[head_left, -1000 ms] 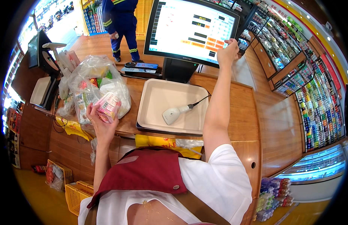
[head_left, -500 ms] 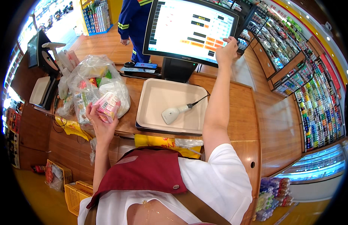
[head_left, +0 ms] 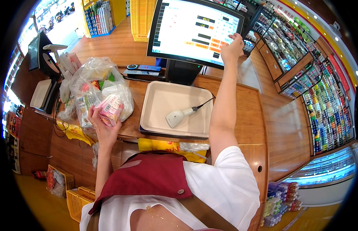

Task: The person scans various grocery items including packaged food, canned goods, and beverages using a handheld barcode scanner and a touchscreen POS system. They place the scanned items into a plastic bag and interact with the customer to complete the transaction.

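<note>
Our L hand (head_left: 106,133) has its thumb & fingers wrapped round a small pink & white pkg (head_left: 111,107). The pkg is held at a tilt, up in front of a big clear plastic bag (head_left: 124,92) that sits on the L part of the wooden table (head_left: 246,104). We can't tell if the pkg touches the bag. Red, green & yellow things show thru the plastic, but they're too hard for us to make out.

Our R hand (head_left: 232,50) is up by the R side of a big monitor (head_left: 190,29). It's half open, w/ one finger poking out & nothing in it that we can see. We can't tell if that finger is on the glass. Orange & black boxes show on the bright screen.

Just in front of the monitor's stand (head_left: 181,72) is a beige tray (head_left: 156,125). A white barcode scanner (head_left: 177,117) lies in it, w/ its dark cord (head_left: 205,102) going out over the R side. We see a yellow bag (head_left: 159,145) under the table's near edge, & a yellow plastic basket (head_left: 77,202) down low on the L.
</note>
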Action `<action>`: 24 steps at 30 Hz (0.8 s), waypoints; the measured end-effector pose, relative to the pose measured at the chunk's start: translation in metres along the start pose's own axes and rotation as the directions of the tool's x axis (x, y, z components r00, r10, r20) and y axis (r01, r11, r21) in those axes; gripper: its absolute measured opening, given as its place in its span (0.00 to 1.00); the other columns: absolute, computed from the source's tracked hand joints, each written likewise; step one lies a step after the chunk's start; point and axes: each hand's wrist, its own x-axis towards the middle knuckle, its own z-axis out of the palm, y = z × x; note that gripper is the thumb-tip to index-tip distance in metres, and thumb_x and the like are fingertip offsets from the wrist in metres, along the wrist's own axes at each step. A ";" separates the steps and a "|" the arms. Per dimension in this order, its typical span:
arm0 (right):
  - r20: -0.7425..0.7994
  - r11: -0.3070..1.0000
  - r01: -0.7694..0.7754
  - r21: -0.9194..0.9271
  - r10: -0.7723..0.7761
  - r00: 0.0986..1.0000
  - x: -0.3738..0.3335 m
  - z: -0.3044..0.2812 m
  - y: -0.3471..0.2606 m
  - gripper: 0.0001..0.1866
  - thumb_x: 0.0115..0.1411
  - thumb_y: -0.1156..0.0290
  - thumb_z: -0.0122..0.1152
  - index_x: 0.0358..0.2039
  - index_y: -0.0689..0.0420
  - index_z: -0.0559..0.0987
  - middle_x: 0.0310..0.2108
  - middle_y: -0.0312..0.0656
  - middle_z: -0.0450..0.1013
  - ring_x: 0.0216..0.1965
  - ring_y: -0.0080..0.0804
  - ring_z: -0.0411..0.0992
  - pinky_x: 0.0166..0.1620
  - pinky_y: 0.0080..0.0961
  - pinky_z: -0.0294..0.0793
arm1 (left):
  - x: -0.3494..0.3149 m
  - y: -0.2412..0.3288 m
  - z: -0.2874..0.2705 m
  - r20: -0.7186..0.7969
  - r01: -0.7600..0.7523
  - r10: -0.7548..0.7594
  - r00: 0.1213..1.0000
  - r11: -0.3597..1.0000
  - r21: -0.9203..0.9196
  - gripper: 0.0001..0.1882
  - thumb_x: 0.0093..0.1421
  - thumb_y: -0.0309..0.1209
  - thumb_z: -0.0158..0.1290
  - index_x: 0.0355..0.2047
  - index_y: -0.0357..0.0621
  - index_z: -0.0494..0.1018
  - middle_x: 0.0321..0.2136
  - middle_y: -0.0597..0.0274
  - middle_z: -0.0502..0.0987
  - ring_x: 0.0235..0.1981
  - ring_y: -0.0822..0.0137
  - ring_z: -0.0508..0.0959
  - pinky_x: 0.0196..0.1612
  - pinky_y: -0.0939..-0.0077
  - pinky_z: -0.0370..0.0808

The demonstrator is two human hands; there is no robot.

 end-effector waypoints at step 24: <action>0.027 0.999 -0.046 0.017 0.046 0.999 -0.057 0.003 0.020 0.27 0.46 0.84 0.50 0.49 0.58 0.62 0.48 0.36 0.68 0.57 0.38 0.55 0.55 0.42 0.49 | -0.002 -0.003 0.003 0.011 -0.006 0.006 1.000 1.000 -0.010 0.40 0.44 0.25 0.63 0.54 0.43 0.53 0.57 0.47 0.50 0.60 0.49 0.53 0.60 0.58 0.54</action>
